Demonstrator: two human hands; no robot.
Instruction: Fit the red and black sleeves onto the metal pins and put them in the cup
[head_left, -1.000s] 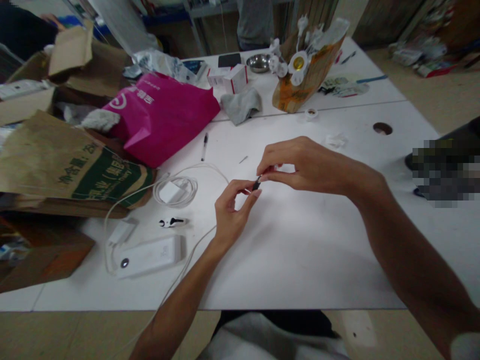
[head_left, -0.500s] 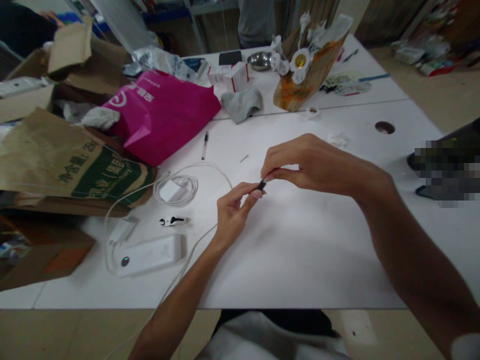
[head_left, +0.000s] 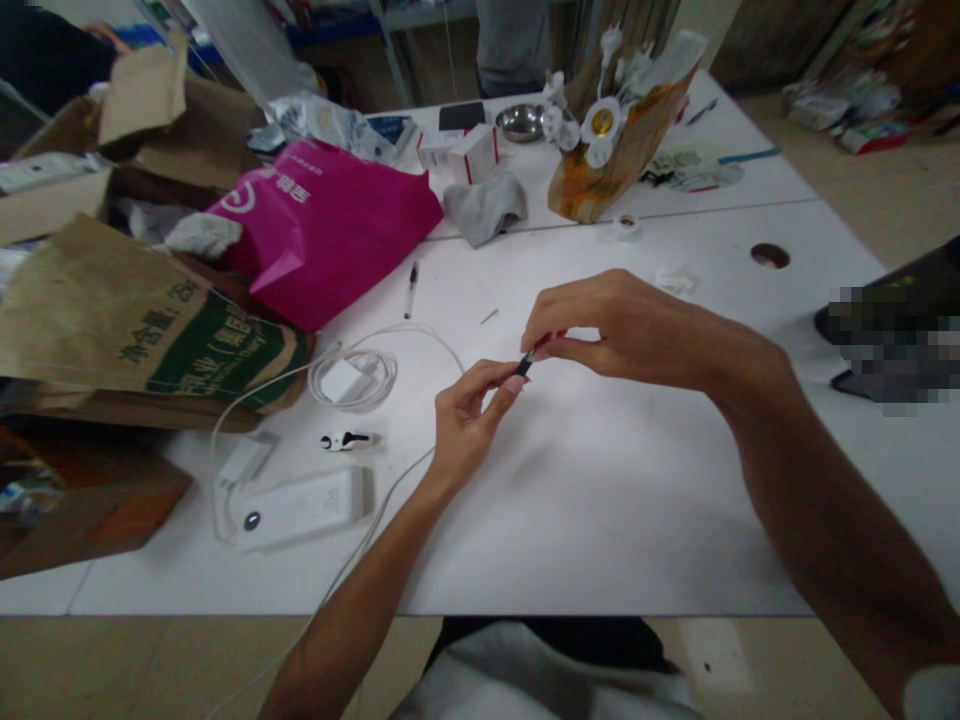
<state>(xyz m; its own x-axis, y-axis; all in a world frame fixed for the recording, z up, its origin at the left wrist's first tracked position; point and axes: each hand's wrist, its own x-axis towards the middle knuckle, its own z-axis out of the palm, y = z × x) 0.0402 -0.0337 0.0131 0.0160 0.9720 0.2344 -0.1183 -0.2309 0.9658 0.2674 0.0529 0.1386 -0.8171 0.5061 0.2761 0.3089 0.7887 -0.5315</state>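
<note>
The thumb and forefinger of the left hand (head_left: 463, 420) pinch a small black piece (head_left: 525, 367). The fingertips of the right hand (head_left: 634, 325) are brought together at its upper end; whether they grip the black piece itself or a thin, pale part at its tip is too small to tell. The remaining fingers of both hands are partly hidden. Hands and black piece are above the white table (head_left: 637, 520), to the right of the magenta bag (head_left: 330, 235) and nearer the person than it.

A thin grey sliver (head_left: 489, 316) lies right of the magenta bag, with a pen (head_left: 411, 291) closer to the bag's right side. On the near side of the bag are a coiled white cable (head_left: 386, 385) around a white adapter (head_left: 346, 381), then a small black-and-white tool (head_left: 346, 441), then, farthest from the bag, a white power bank (head_left: 304, 508).

A grey cloth (head_left: 486, 207) sits just beside the bag's right end. Farther right of the bag stand a brown paper bag (head_left: 589, 192) full of white plugs and a small tape roll (head_left: 625, 227). Beyond the cloth, behind the magenta bag's right end, are white boxes (head_left: 472, 154) and a metal bowl (head_left: 521, 122). A printed brown sack (head_left: 97, 310) leans left of the magenta bag.
</note>
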